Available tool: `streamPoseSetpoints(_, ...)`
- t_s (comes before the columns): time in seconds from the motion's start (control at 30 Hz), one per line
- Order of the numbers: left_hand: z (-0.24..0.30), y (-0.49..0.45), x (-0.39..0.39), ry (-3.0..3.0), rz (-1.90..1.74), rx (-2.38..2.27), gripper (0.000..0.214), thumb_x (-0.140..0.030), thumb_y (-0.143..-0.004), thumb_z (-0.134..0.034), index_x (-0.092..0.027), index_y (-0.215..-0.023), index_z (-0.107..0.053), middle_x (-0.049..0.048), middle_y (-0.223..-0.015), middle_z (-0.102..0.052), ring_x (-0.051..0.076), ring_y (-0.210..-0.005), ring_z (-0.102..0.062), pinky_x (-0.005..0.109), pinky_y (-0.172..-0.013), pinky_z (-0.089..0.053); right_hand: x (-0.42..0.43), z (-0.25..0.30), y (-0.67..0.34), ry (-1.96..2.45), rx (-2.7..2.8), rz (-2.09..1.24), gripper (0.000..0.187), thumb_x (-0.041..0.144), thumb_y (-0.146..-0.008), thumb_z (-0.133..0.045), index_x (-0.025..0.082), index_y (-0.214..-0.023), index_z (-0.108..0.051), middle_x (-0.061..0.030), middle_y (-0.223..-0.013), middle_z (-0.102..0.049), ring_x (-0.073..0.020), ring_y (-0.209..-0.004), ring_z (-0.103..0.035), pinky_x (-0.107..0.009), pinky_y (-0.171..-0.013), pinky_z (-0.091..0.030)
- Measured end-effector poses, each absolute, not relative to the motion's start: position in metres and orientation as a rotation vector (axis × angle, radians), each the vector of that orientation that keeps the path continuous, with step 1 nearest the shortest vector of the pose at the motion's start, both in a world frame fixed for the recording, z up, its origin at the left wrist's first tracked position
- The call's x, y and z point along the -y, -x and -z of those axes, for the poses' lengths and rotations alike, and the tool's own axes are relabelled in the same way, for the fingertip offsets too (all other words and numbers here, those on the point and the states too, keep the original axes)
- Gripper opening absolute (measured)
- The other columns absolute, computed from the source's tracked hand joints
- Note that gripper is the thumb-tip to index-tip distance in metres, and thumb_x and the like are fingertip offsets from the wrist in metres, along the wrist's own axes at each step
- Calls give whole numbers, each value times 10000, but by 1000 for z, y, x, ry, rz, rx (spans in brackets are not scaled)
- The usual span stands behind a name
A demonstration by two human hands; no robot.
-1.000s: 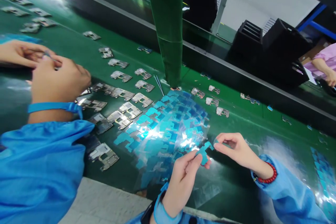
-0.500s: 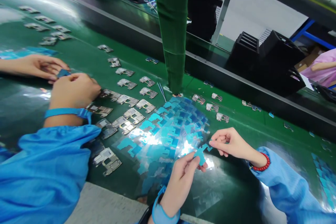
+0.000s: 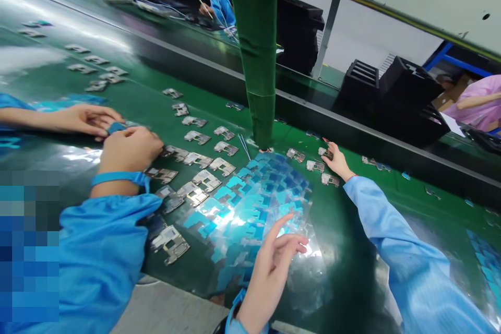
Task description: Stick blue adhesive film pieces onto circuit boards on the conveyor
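Note:
My left hand (image 3: 275, 266) hovers over the near right edge of the blue adhesive film sheets (image 3: 250, 198), palm turned right, fingers apart and holding nothing. Those clear sheets carry many blue cut-out shapes and glare in places. My right hand (image 3: 337, 160) reaches to the far side of the belt, its fingers closed on the right end of a small circuit board (image 3: 324, 153). The fingertips partly hide that board. Close by lie more circuit boards, one to its left (image 3: 296, 155) and two nearer me, including this one (image 3: 330, 180).
A co-worker's hands (image 3: 127, 154) hold a dark blue piece at the left, beside several circuit boards (image 3: 198, 159). A green-wrapped post (image 3: 260, 62) rises behind the film, with tweezers (image 3: 244, 146) at its foot. Black trays (image 3: 407, 83) stand beyond the rail.
My right hand has moved away from my left, forward to a circuit board. My left hand has opened, and the blue cut-out piece is gone from it. The view has shifted slightly.

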State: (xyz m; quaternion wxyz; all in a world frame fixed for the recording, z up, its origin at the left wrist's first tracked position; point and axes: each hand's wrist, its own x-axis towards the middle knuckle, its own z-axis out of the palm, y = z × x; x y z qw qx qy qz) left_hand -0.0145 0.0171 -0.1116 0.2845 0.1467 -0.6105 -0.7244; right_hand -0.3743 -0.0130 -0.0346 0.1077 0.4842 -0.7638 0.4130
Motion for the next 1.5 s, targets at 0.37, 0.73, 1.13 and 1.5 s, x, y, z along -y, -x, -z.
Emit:
streamPoseSetpoints(0.37, 110, 22, -17, -409, 1965, 1428, 698, -607, -867, -573, -60, -1287, -475, 176, -1158, -648, 184, -998, -665, 278, -897, -552, -47, 17, 290, -1627, 1962, -1076, 680, 317, -774, -757, 103, -1348, -462, -100, -1045, -691, -241, -1223, -574, -365, -1091, -413)
streamPoseSetpoints(0.73, 97, 24, -25, -306, 2050, 1400, 359, -288, -850, -666, -68, -1128, -604, 86, -915, -738, 149, -772, -724, 177, -700, -609, -159, 39, 156, -1921, 1702, -988, 477, 55, -858, -648, 210, -1299, -552, -58, -1024, -683, -144, -897, -671, -242, -762, -562)
streamPoseSetpoints(1.13, 94, 18, -30, -329, 2052, 1302, 278, -174, -852, -675, -247, -1116, -726, -26, -805, -731, 96, -758, -711, 142, -686, -599, -167, 56, 141, -1353, 2046, -1943, 230, 128, -852, -691, 295, -1008, -723, 16, -809, -665, -79, -787, -624, -239, -891, -534)
streamPoseSetpoints(1.5, 86, 6, -34, -144, 2262, 1151, 360, -91, -845, -651, -278, -1143, -725, 9, -1004, -734, 180, -970, -705, 262, -833, -611, -153, 70, 130, -1116, 2039, -2167, 33, 181, -851, -703, 194, -852, -673, -34, -917, -693, -95, -864, -664, -184, -798, -539)
